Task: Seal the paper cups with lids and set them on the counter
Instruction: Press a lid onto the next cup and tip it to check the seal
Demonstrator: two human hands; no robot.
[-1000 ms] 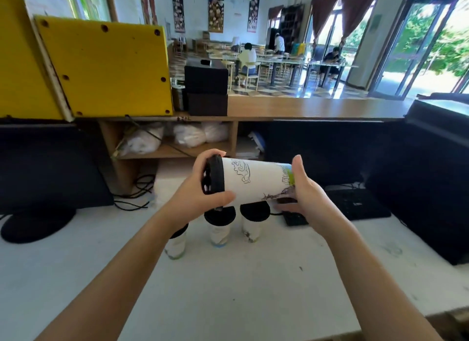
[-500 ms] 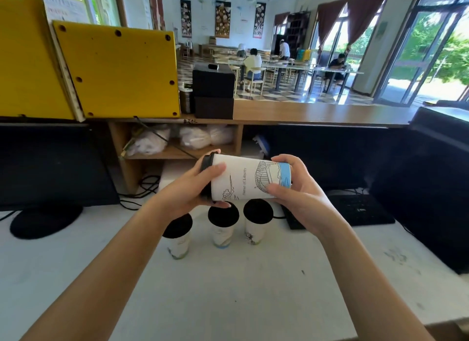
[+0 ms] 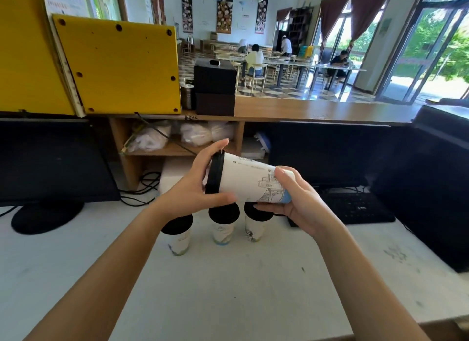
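Note:
I hold a white printed paper cup (image 3: 247, 179) on its side above the white counter (image 3: 241, 285). Its black lid (image 3: 215, 172) points left. My left hand (image 3: 196, 188) grips the lid end, thumb under the rim and fingers over the top. My right hand (image 3: 295, 205) cups the cup's base from below and the right. Three lidded paper cups stand upright in a row on the counter just beneath: the left cup (image 3: 178, 235), the middle cup (image 3: 223, 225) and the right cup (image 3: 255, 226).
A black monitor (image 3: 53, 163) with a round stand is at the left, a black keyboard (image 3: 355, 207) and dark equipment (image 3: 431, 188) at the right. A wooden shelf (image 3: 175, 147) with plastic bags and a raised wooden bar top (image 3: 317, 109) lie behind. Cables (image 3: 142, 188) trail by the shelf.
The cup has turned in my hands, showing a different part of its print, and its lid end has tilted upward. My left fingers have shifted over the lid's top.

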